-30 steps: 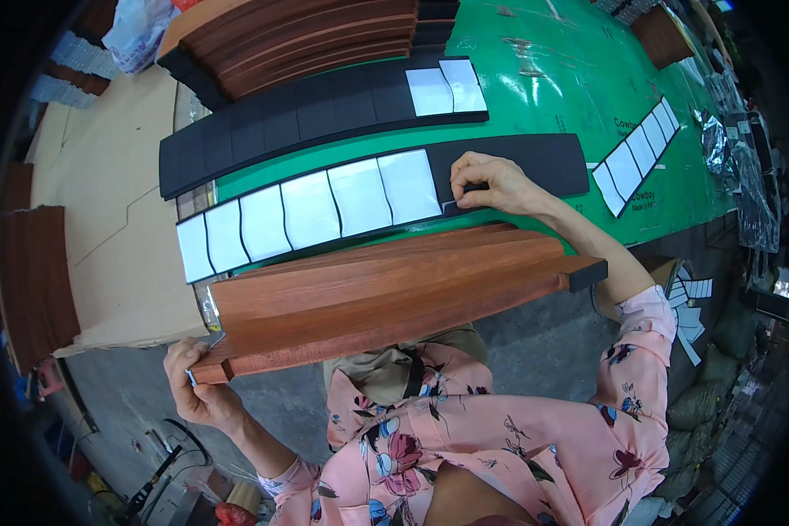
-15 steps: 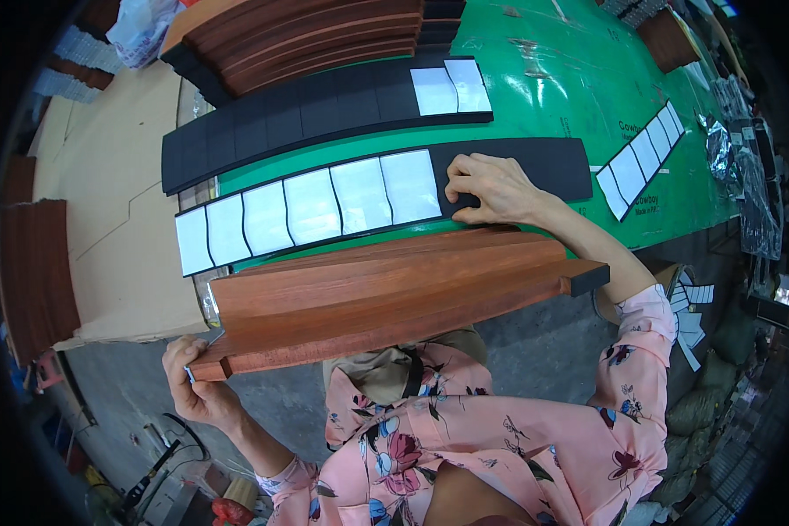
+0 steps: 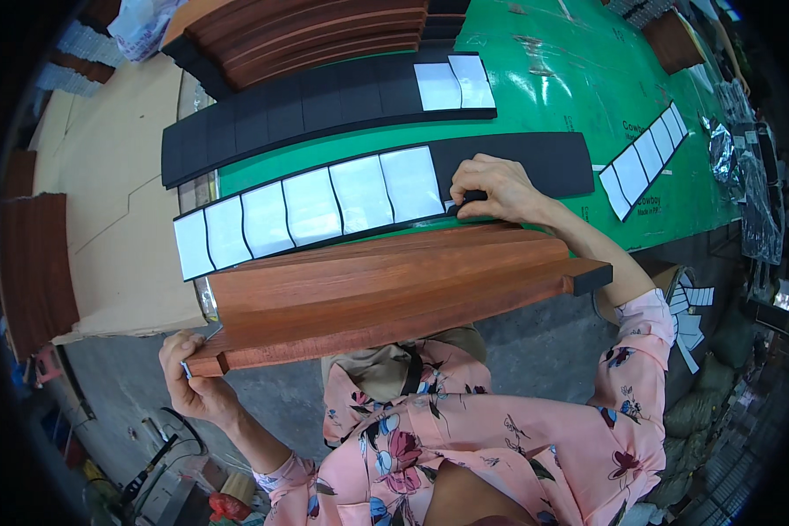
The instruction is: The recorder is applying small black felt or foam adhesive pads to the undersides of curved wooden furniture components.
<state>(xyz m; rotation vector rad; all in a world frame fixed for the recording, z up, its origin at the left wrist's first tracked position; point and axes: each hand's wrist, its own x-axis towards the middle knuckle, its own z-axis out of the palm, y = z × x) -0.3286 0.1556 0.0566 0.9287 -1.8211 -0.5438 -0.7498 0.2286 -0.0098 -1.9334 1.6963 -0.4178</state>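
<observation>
My left hand is closed around the left end of a reddish-brown curved wooden board, one of several lying together at the table's near edge. A thin metal piece shows by those fingers; its kind is unclear. Beyond the boards lies a long black sheet, its left part covered with white rectangles divided by wavy black lines. Over this sheet my right hand is closed in a pinch on a small black strip, lifted beside the last white rectangle. Part of the strip is hidden by the fingers.
A second black sheet with two white rectangles lies farther back, before stacked brown boards. On the right of the green table covering sits a narrow white-panelled strip. Cardboard covers the left side; white scraps lie below right.
My right fingers have pinched up a small black strip from the sheet, where before they rested curled on it. My left hand keeps its hold on the board.
</observation>
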